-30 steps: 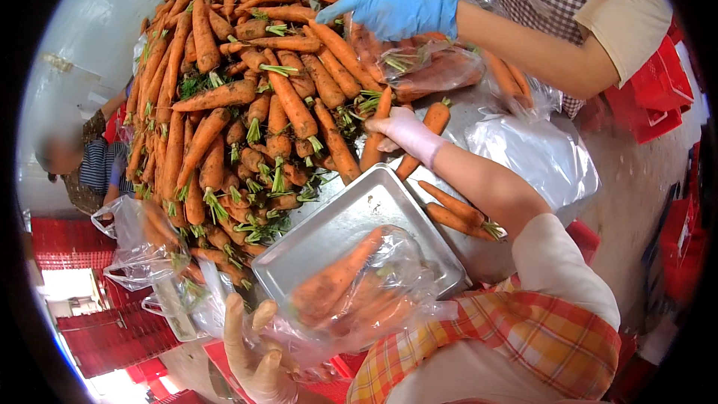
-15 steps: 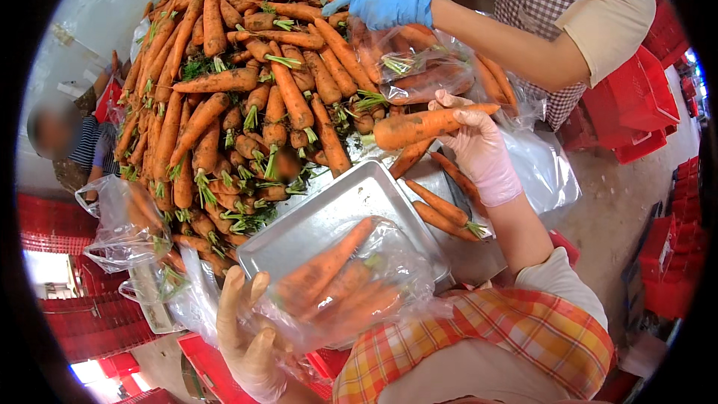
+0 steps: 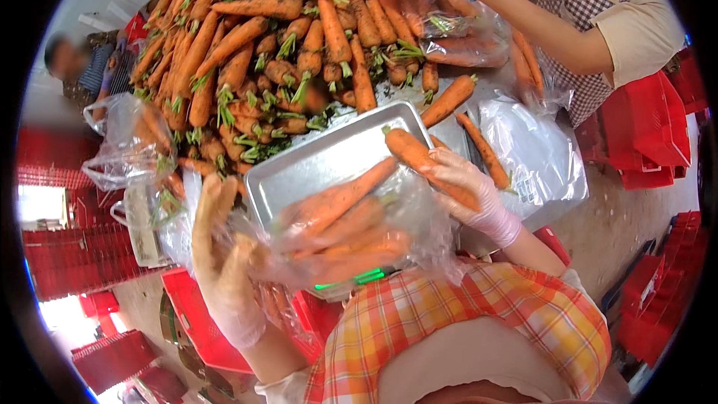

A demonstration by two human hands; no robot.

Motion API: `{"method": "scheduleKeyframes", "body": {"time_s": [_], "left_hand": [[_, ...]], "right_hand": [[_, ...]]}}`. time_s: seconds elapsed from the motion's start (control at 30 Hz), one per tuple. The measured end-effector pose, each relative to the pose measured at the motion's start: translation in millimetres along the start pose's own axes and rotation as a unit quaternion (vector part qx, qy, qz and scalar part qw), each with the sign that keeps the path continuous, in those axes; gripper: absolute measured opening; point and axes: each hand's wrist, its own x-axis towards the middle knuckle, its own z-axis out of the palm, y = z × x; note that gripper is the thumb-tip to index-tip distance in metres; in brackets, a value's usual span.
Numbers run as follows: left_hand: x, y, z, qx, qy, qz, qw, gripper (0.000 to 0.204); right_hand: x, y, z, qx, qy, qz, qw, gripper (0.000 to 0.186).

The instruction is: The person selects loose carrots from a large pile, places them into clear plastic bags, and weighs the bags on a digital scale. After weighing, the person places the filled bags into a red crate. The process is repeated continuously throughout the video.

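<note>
Evidently the right hand (image 3: 473,188) grips a carrot (image 3: 410,152) over the tray (image 3: 329,155), beside the clear bag (image 3: 428,226); the left hand (image 3: 223,254) spreads wide opposite. Loose film could snag the carrot, spilling those bagged.

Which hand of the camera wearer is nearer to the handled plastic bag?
Left: the left hand is lower right of the handled bag; the right hand is farther, across the tray.

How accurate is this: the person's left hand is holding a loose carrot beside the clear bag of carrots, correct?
Wrong hand: the head view shows the right hand holding the loose carrot. It is indeed beside the clear bag of carrots.
</note>
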Motion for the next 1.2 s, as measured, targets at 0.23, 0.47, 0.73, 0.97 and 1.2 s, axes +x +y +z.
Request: {"method": "scheduleKeyframes", "body": {"time_s": [0.23, 0.47, 0.73, 0.97, 1.2], "left_hand": [[-8, 17, -9, 0.008, 0.032, -0.122, 0.992, 0.054], [-47, 26, -48, 0.046, 0.089, -0.052, 0.994, 0.055], [-78, 41, -55, 0.104, 0.15, 0.011, 0.983, 0.069], [-82, 49, -38, 0.245, 0.13, 0.043, 0.96, 0.088], [-64, 46, -14, 0.405, 0.048, 0.083, 0.909, 0.092]], "right_hand": [[-20, -23, -9, -0.236, -0.123, 0.013, 0.964, 0.073], [-42, -50, -37, -0.139, -0.018, 0.07, 0.988, 0.073], [-49, -41, -35, -0.174, 0.108, 0.076, 0.976, 0.058], [-44, -43, -8, -0.142, 0.122, 0.153, 0.97, 0.058], [-19, -52, 36, -0.217, 0.055, 0.26, 0.939, 0.064]]}}
